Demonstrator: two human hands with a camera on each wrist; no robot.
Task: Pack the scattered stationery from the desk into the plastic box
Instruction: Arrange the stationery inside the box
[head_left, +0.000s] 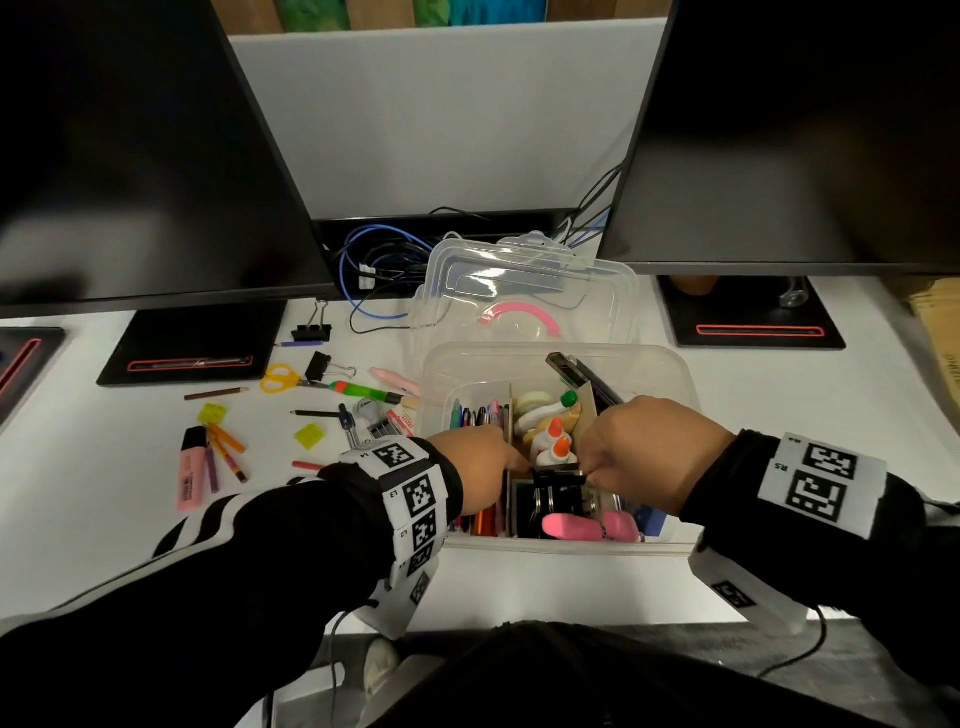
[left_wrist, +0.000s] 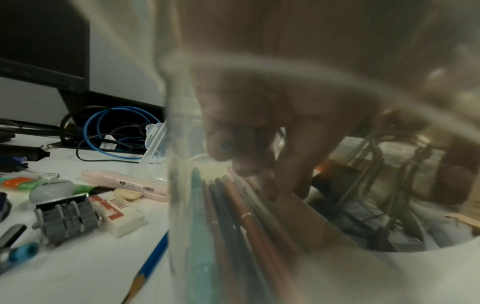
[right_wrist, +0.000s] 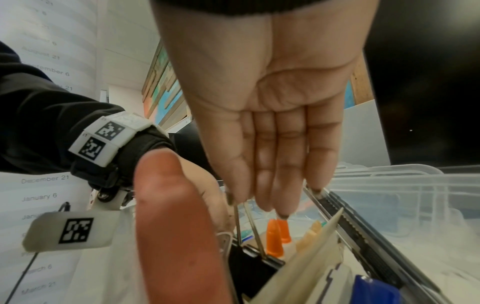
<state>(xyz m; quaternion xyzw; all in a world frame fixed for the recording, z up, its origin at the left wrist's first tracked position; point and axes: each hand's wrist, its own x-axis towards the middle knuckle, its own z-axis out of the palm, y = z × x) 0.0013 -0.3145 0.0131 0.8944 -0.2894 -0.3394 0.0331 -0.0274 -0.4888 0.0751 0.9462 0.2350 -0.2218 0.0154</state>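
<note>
The clear plastic box (head_left: 670, 374) stands open on the white desk, its lid (head_left: 524, 291) tipped up behind it. Cardboard dividers split it: pens (head_left: 480, 415) at the left, orange-capped glue bottles (head_left: 558, 441) in the middle. Both hands reach inside. My right hand (head_left: 644, 452) has straight fingers (right_wrist: 285, 185) whose tips touch the wire handles of a black binder clip (right_wrist: 254, 265) in the front compartment. My left hand (head_left: 483, 467) has its fingertips (left_wrist: 272, 185) down on a cardboard divider (left_wrist: 298, 218) beside the pens (left_wrist: 233, 216); that view is blurred by the box wall.
Loose stationery lies left of the box: yellow scissors (head_left: 280, 378), two binder clips (head_left: 318, 366), a green-orange marker (head_left: 363, 391), an eraser (head_left: 402, 421), a pink highlighter (head_left: 189, 470), yellow sharpeners (head_left: 212, 414). Two monitors (head_left: 130, 156) overhang the desk, with cables (head_left: 374, 260) behind.
</note>
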